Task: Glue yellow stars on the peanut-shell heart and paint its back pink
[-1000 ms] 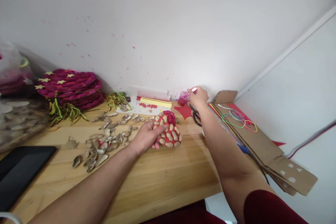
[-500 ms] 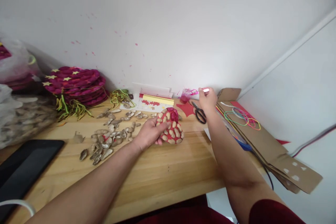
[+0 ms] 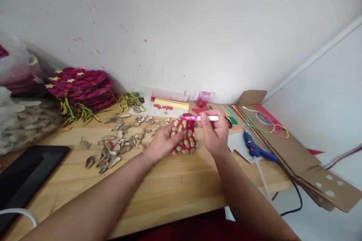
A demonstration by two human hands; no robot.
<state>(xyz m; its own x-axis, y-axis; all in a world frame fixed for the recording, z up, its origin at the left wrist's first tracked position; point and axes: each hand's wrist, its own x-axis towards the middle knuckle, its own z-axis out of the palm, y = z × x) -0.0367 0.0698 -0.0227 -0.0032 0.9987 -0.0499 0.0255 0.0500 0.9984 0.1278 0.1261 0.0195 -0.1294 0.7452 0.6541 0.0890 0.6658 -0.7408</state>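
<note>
The disc [image 3: 183, 146] is held above the desk [image 3: 158, 192], near the middle of the view, its shell-covered face turned toward the camera. What shows of it is longer from 12 to 6 o'clock; its edge at 9 o'clock is partly hidden by the left hand [image 3: 161, 143]. That hand's grip is closed on the disc, thumb lying across the face toward 2 o'clock, other fingers mostly out of sight behind it. The shells near the disc's 12 to 1 o'clock edge are magenta; the others are tan.

The right hand [image 3: 215, 132], at the disc's 3 o'clock, has its grip closed on the brush [image 3: 207, 118], thumb and fingers pinching the white handle. The brush lies nearly level, its long axis from 9 to 3 o'clock, magenta tip at 9. The tip is over the disc's upper part; whether it touches cannot be told.

From the disc, the pink-stained cup [image 3: 201, 100] stands at 1 o'clock, the loose shells [image 3: 113, 148] lie at 9, the stack of magenta discs [image 3: 85, 86] is at 10, and the glue gun [image 3: 257, 150] rests just past 3.
</note>
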